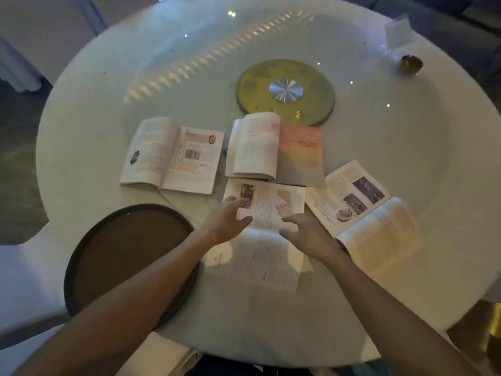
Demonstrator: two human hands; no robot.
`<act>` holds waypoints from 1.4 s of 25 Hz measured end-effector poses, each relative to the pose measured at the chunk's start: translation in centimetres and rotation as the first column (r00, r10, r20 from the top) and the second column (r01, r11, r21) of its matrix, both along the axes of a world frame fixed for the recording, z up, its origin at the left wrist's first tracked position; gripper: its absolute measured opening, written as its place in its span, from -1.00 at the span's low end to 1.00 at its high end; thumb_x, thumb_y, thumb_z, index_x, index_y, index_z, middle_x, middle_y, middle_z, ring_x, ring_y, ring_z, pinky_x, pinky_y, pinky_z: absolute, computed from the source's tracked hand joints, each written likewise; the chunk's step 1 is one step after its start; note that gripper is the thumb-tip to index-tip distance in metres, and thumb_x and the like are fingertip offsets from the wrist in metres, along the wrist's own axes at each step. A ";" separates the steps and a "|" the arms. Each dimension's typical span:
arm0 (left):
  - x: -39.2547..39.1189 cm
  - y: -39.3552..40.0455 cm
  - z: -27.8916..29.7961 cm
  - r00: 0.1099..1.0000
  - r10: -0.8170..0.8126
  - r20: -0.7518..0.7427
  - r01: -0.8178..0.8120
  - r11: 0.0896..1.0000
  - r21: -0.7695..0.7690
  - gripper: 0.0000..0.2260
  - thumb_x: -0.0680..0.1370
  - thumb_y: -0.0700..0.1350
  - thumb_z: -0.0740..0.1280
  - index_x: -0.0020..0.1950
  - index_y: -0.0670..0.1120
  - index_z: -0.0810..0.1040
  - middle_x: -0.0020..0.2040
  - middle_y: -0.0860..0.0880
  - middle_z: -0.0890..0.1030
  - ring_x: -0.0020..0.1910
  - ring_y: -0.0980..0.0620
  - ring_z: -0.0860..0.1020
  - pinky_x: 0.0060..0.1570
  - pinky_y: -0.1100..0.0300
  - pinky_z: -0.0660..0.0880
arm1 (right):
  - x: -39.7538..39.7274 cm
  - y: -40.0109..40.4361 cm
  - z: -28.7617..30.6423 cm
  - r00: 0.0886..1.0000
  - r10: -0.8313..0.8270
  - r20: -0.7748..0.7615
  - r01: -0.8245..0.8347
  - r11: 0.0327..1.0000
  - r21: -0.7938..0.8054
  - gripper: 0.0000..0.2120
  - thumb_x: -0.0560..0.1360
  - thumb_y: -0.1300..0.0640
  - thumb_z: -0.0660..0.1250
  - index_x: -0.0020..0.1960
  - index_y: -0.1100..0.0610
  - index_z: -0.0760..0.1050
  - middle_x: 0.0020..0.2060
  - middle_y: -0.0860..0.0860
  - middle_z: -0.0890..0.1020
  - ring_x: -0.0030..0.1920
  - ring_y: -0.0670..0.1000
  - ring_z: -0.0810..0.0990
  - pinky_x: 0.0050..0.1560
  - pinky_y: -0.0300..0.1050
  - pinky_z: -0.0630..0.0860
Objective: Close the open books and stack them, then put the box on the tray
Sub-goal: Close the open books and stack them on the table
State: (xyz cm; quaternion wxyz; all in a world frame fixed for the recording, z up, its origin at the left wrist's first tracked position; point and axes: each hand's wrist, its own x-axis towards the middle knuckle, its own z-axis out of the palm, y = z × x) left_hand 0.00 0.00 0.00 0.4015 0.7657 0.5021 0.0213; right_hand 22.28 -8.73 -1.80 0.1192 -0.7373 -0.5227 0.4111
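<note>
A round white table (271,316) carries a dark round tray (89,253) at the near left and four open books. The nearest open book (268,240) lies just right of the tray, with the left hand (229,219) and right hand (306,234) spread open over its pages, fingers loosely curled, gripping nothing. Three more open books (173,156) lie beyond and right. No box can be made out.
</note>
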 end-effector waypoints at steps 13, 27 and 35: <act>-5.9 -4.5 -7.1 0.822 0.554 -0.135 -0.568 0.774 -0.281 -0.67 0.54 0.05 0.32 0.02 -0.20 0.64 -0.11 -0.11 0.69 -0.05 -0.17 0.66 0.03 -0.08 0.61 | -3.1 -8.3 -5.9 0.700 -0.680 -0.219 0.638 0.733 -0.234 -0.88 0.57 0.12 0.34 0.00 0.18 0.55 -0.11 0.09 0.61 -0.12 0.08 0.60 -0.22 -0.05 0.45; -3.9 1.7 -4.1 0.549 0.835 0.026 -0.578 0.402 -0.710 -0.51 0.65 0.25 0.05 0.16 -0.10 0.56 0.02 -0.18 0.68 -0.05 -0.16 0.66 -0.20 0.05 0.59 | 1.9 0.7 -1.5 0.210 -0.741 -0.638 0.736 0.549 -0.396 -0.65 0.68 0.03 0.24 0.24 0.30 0.56 0.09 0.30 0.71 0.10 0.29 0.67 0.06 0.10 0.65; -2.3 -2.5 -7.4 0.650 0.751 -0.113 -0.531 0.344 -0.774 -0.76 0.63 -0.04 0.31 0.11 -0.22 0.56 -0.13 -0.16 0.59 -0.29 -0.03 0.60 -0.37 0.16 0.62 | 0.9 4.8 -6.7 0.965 -0.218 0.147 0.233 0.969 -0.088 -0.66 0.44 -0.03 0.35 0.14 0.11 0.50 0.13 0.17 0.59 0.13 0.24 0.59 0.04 0.12 0.58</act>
